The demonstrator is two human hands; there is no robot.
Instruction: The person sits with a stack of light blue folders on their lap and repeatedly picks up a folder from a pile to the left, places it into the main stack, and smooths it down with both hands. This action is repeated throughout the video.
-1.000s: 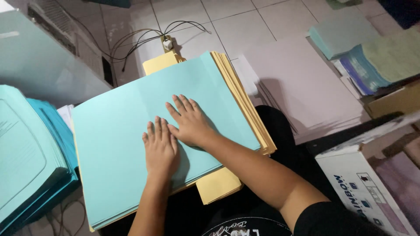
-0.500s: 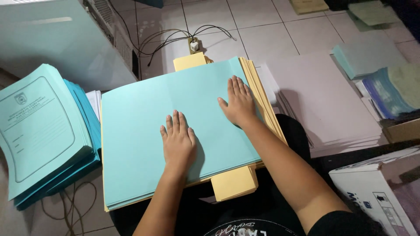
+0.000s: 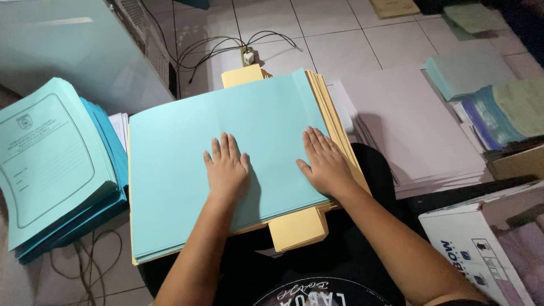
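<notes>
A large light-blue sheet lies on top of a stack of yellow sheets across my lap. My left hand rests flat on the middle of the blue sheet, fingers spread. Palm down, my right hand presses near the sheet's right edge, its fingers close to the yellow edges showing there. Neither hand holds anything.
A pile of printed blue folders sits at the left. White paper stacks lie to the right, with blue and green paper piles beyond. A white carton stands at lower right. Black cables run over the tiled floor.
My right hand has slid from the sheet's upper right down toward its lower right edge. The left hand has stayed near the middle.
</notes>
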